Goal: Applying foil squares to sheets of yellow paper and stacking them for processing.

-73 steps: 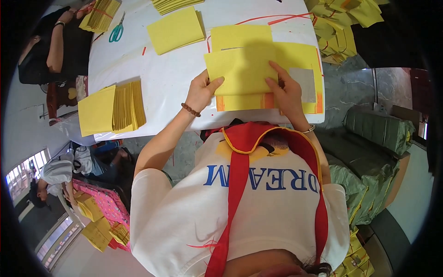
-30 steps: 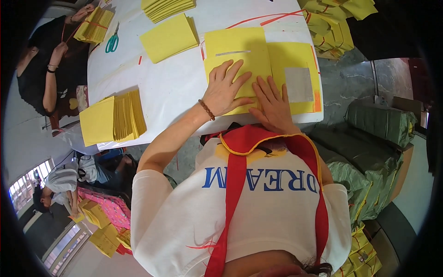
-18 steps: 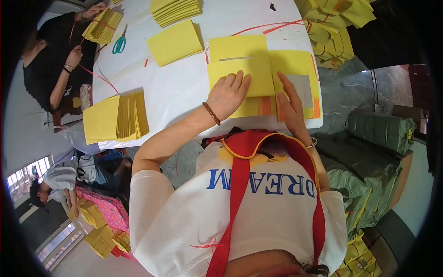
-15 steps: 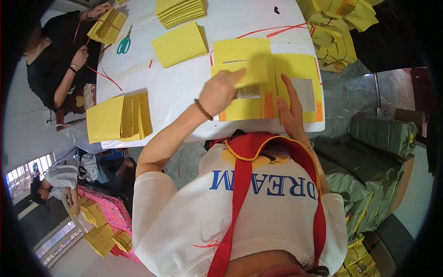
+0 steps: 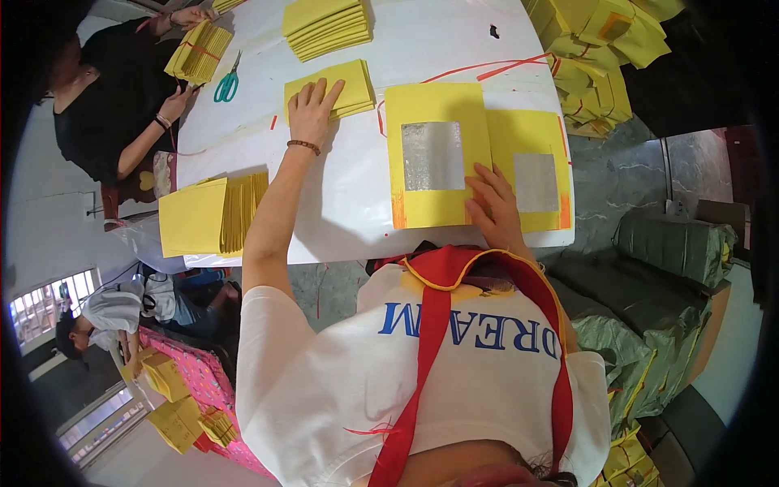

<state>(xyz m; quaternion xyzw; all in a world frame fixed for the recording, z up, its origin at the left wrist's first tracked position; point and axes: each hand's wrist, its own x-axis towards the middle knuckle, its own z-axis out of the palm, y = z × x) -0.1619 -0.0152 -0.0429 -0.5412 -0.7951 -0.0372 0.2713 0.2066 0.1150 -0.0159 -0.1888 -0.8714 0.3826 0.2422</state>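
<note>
Head view: left hand (image 5: 313,114) and right hand (image 5: 493,201) well apart over the counter (image 5: 349,199).
Left hand, fingers spread, rests on the folded yellow stack (image 5: 357,84). Right hand touches the silver-patched sheet's (image 5: 442,101) right edge; cannot tell if pinching. Judged risk: sideways drag could fan the stack; uneven pressure could skew the sheet.

the sheet (image 5: 442,207) is yellow with a grey patch (image 5: 432,156) and orange marks (image 5: 398,213), table (image 5: 349,191) white, scissors (image 5: 227,85) teal, apron (image 5: 442,266) red edged yellow, cloth (image 5: 185,361) speckled pink.
</note>
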